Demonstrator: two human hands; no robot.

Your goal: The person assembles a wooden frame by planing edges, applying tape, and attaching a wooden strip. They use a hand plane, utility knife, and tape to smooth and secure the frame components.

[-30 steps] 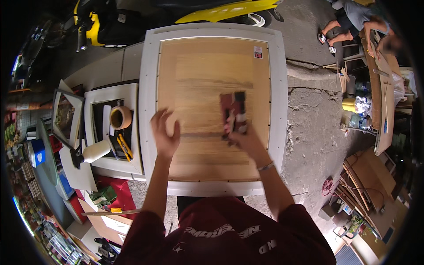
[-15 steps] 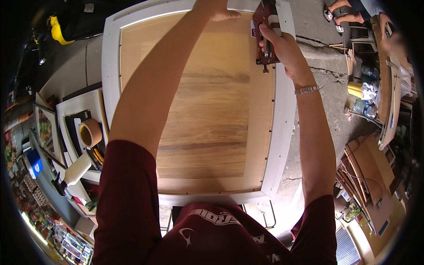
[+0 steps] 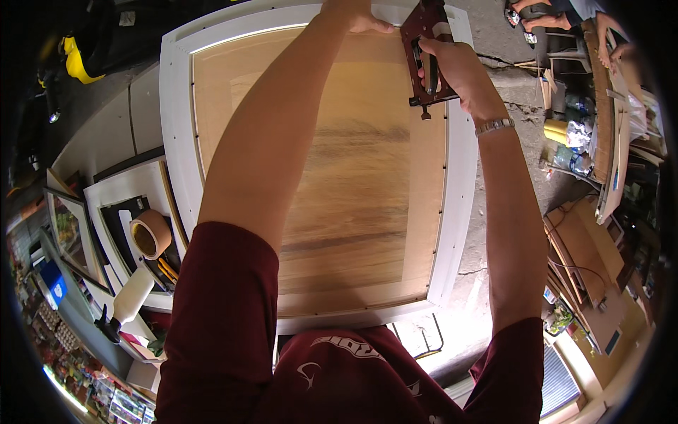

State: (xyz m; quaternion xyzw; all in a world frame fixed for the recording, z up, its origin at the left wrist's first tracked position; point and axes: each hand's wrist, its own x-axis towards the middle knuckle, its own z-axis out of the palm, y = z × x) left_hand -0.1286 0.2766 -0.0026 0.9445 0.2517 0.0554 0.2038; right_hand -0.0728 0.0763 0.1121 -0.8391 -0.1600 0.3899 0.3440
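"At the far right corner of the white frame (image 3: 176,106), what occupies the right hand (image 3: 458,69)?"

"Its fingers are wrapped around the grip of a dark red hand tool (image 3: 424,22): probably heavy and rigid, best held there."

"And the left hand (image 3: 349,14)?"

"At the far edge, thumb spread; the rest is cut off, so its hold cannot be told. The frame, likely stiff, suits gripping by its rails; the brown panel (image 3: 357,184) may flex."
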